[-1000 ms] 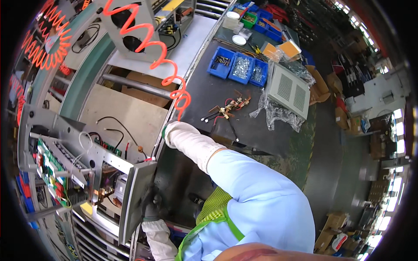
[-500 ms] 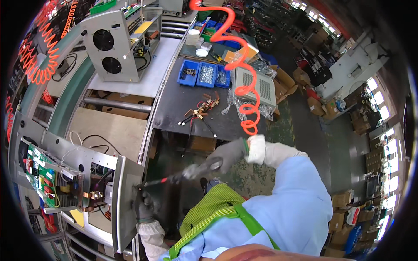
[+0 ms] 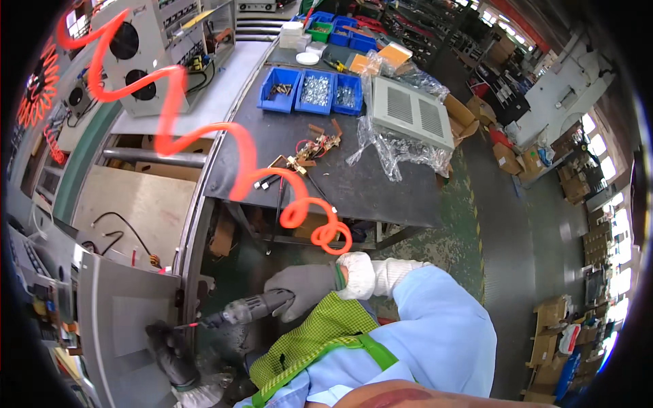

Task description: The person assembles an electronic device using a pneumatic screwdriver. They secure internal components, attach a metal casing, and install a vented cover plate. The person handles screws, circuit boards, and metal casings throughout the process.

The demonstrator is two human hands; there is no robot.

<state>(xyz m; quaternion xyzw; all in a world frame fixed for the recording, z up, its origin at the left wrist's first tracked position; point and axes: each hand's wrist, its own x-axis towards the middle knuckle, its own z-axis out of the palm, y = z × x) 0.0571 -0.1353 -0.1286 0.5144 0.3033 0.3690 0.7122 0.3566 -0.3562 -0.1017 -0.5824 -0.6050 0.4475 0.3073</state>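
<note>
In a grey glove, my right hand is wrapped round a dark power screwdriver, held nearly level. Its thin bit, with a red band, points left and reaches the fingertips of my left hand. That hand, in a dark glove, has its fingers bent together against the grey metal panel of a cabinet. Whatever is pinched there is hidden or too small to make out. A bright orange-red coiled hose hangs across the view and ends near my right wrist.
On the dark worktable lie a wired copper-coloured assembly, blue bins of small hardware and a vented grey panel in plastic wrap. Another cabinet with fans stands on the line at the back left.
The view has shifted and the cabinet's panel now faces me more broadly. My right hand and screwdriver are lower and further left, the bit at my left fingertips. The hose has swung left.
</note>
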